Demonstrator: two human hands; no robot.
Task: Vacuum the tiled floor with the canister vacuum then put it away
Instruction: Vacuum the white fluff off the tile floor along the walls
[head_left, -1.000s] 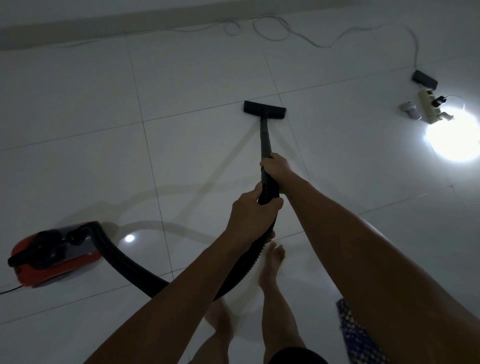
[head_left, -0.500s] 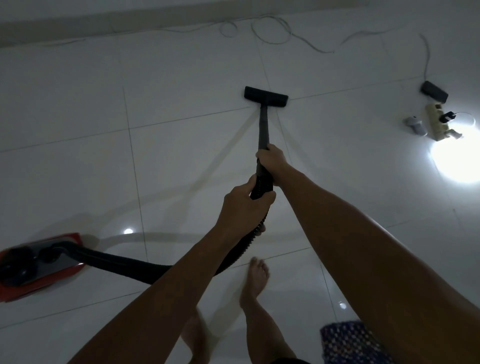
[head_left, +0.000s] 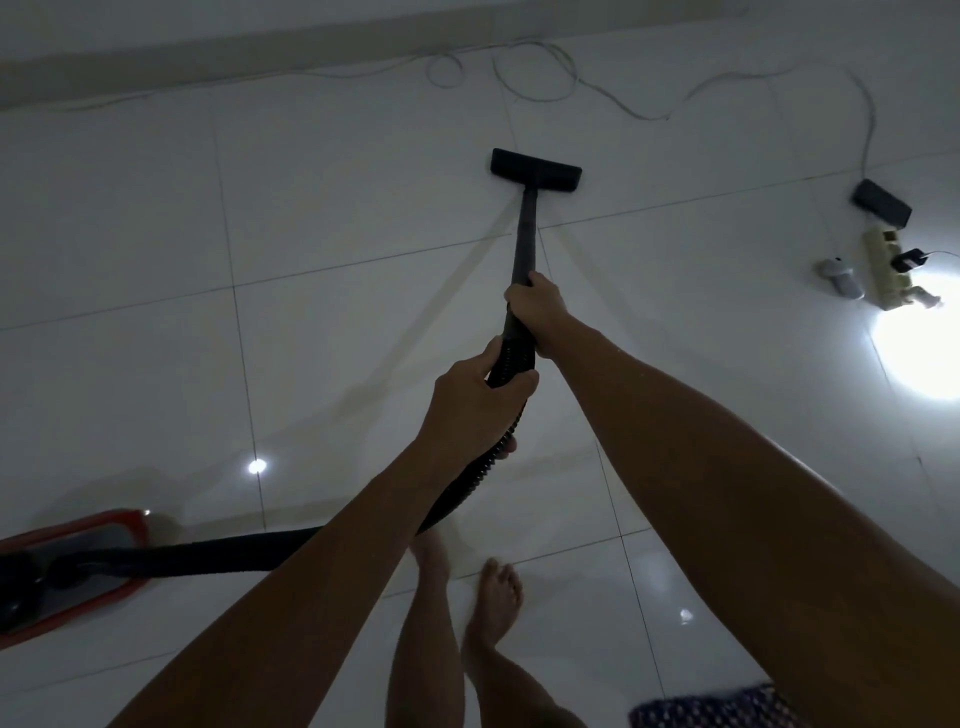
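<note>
Both hands are gripping the black vacuum wand (head_left: 521, 249): the right hand (head_left: 537, 312) is holding higher, the left hand (head_left: 470, 405) is clutching the ribbed hose (head_left: 467, 483). Ahead, its flat nozzle (head_left: 535, 170) is lying on the floor (head_left: 337, 208); the red canister (head_left: 67, 564) is sitting behind, left.

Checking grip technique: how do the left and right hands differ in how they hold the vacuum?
The right hand grips the rigid wand farther forward, nearer the floor head; the left hand grips behind it, where the ribbed hose begins. The right arm reaches out farther than the left. Both hands wrap around the black tube.
</note>
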